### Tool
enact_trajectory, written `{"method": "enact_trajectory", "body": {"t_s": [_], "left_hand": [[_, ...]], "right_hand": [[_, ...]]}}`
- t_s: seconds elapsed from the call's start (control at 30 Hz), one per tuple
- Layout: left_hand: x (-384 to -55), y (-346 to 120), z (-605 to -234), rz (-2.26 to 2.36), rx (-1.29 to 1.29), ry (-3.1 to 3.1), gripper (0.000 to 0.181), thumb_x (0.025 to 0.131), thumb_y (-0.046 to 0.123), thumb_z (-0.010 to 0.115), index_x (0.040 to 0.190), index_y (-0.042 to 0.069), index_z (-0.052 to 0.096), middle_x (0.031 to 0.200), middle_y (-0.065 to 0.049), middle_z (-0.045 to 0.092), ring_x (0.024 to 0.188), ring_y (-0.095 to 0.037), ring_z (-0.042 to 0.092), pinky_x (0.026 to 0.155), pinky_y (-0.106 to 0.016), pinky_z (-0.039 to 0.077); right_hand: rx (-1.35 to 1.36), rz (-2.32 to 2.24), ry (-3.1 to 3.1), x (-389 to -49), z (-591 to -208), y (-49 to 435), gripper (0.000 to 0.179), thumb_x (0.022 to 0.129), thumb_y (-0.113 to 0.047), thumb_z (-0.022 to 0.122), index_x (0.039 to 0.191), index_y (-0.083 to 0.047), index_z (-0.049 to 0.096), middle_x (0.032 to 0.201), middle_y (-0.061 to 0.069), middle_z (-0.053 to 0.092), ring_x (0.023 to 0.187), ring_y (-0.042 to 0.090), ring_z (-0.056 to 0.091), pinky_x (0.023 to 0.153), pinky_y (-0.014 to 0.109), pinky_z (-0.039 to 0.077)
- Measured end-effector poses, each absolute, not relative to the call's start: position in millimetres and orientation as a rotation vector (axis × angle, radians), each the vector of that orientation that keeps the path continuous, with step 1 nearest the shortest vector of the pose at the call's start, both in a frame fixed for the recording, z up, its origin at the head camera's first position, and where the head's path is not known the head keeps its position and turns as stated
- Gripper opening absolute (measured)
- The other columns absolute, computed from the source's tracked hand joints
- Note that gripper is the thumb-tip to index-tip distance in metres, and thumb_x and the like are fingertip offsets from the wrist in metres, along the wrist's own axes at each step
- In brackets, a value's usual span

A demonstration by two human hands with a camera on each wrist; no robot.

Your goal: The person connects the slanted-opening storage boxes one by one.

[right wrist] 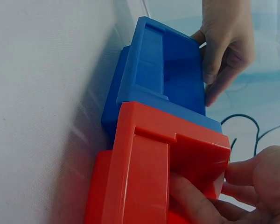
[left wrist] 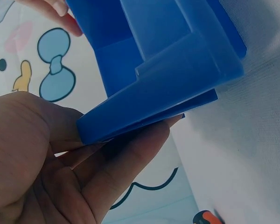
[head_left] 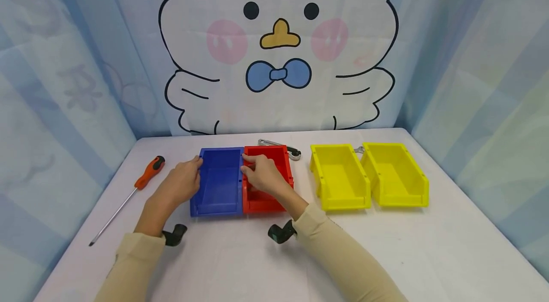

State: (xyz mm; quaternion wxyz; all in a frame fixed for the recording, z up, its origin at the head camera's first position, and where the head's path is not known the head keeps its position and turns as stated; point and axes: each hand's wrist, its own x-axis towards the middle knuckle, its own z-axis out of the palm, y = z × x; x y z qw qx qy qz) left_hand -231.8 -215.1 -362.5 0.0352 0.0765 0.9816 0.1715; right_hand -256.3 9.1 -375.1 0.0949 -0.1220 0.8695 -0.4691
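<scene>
A blue plastic bin (head_left: 218, 187) and a red plastic bin (head_left: 262, 204) stand side by side on the white table, their walls meeting. My left hand (head_left: 179, 182) grips the blue bin's left wall near the back, thumb on the inner side and fingers outside, as the left wrist view shows. At the red bin's back left, near the seam with the blue one, my right hand (head_left: 267, 176) holds the rim. In the right wrist view its fingers (right wrist: 191, 196) reach inside the red bin. Both bins look bare inside where visible.
Two yellow bins (head_left: 340, 168) (head_left: 396, 168) stand to the right, with a metal wrench end (head_left: 359, 149) showing between them. Behind the red bin lies a dark-ended metal hand tool (head_left: 294, 153). An orange-handled screwdriver (head_left: 147, 173) lies at left. Printed curtains (head_left: 279, 106) enclose the table.
</scene>
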Motion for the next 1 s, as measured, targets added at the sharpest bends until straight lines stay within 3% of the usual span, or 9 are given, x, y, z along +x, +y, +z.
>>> {"method": "enact_trajectory", "body": {"t_s": [0.13,0.33,0.43,0.57,0.7,0.77,0.83,0.87,1.0], "left_hand": [[-231,-215,-363,0.518,0.241,3.019,0.050,0.110,0.004,0.042,0.156,-0.014,0.038,0.166,-0.034,0.033,0.150,-0.051,0.041,0.116,-0.060,0.044],[-232,-215,-364,0.513,0.238,3.023,0.050,0.110,0.004,0.042,0.157,-0.013,0.038,0.166,-0.034,0.033,0.150,-0.050,0.041,0.116,-0.060,0.044],[-232,-215,-363,0.503,0.241,3.027,0.050,0.110,0.004,0.042,0.156,-0.014,0.039,0.166,-0.034,0.033,0.150,-0.051,0.041,0.115,-0.060,0.045],[-231,-216,-363,0.498,0.243,3.026,0.050,0.109,0.004,0.043,0.156,-0.014,0.039,0.165,-0.035,0.033,0.150,-0.051,0.041,0.116,-0.061,0.044],[-231,-216,-362,0.486,0.240,3.019,0.050,0.109,0.003,0.043,0.156,-0.014,0.038,0.165,-0.035,0.033,0.151,-0.052,0.040,0.117,-0.061,0.043],[-232,-215,-361,0.477,0.235,3.016,0.050,0.109,0.003,0.043,0.156,-0.015,0.038,0.165,-0.035,0.033,0.151,-0.052,0.039,0.117,-0.061,0.043],[-232,-213,-360,0.465,0.220,3.018,0.050,0.109,0.003,0.042,0.156,-0.014,0.037,0.166,-0.035,0.032,0.152,-0.052,0.039,0.118,-0.062,0.042],[-232,-212,-360,0.461,0.212,3.021,0.050,0.110,0.004,0.041,0.157,-0.014,0.037,0.166,-0.034,0.032,0.152,-0.052,0.039,0.119,-0.062,0.041],[-229,-208,-360,0.429,0.203,3.074,0.051,0.109,0.006,0.045,0.157,-0.010,0.041,0.166,-0.033,0.034,0.151,-0.052,0.041,0.119,-0.063,0.041]], "right_hand": [[-0.363,-1.407,2.556,-256,-378,10,0.056,0.107,-0.018,0.064,0.160,-0.013,0.048,0.097,0.014,0.074,0.072,0.025,0.071,0.073,0.031,0.065],[-0.365,-1.423,2.554,-256,-380,11,0.055,0.107,-0.019,0.064,0.160,-0.014,0.048,0.111,0.014,0.076,0.076,0.022,0.073,0.072,0.031,0.065],[-0.367,-1.401,2.578,-257,-382,10,0.056,0.107,-0.020,0.064,0.160,-0.015,0.047,0.096,0.015,0.074,0.069,0.025,0.071,0.068,0.026,0.062],[-0.374,-1.377,2.607,-256,-385,8,0.056,0.108,-0.022,0.063,0.161,-0.017,0.047,0.073,0.009,0.061,0.059,0.023,0.065,0.062,0.022,0.057],[-0.384,-1.371,2.617,-254,-384,9,0.055,0.108,-0.023,0.063,0.161,-0.018,0.047,0.069,0.004,0.057,0.053,0.016,0.060,0.059,0.019,0.052],[-0.402,-1.349,2.639,-255,-384,10,0.055,0.108,-0.024,0.062,0.160,-0.017,0.048,0.069,0.008,0.060,0.050,0.015,0.057,0.056,0.019,0.048],[-0.422,-1.312,2.681,-257,-383,12,0.054,0.108,-0.026,0.062,0.159,-0.016,0.049,0.072,0.016,0.065,0.051,0.021,0.055,0.056,0.022,0.046],[-0.430,-1.293,2.708,-258,-382,14,0.053,0.108,-0.026,0.062,0.159,-0.015,0.051,0.081,0.017,0.072,0.058,0.021,0.061,0.060,0.023,0.050],[-0.443,-1.239,2.780,-259,-372,26,0.051,0.107,-0.029,0.062,0.155,-0.015,0.056,0.126,0.016,0.077,0.107,0.029,0.074,0.093,0.039,0.062]]}}
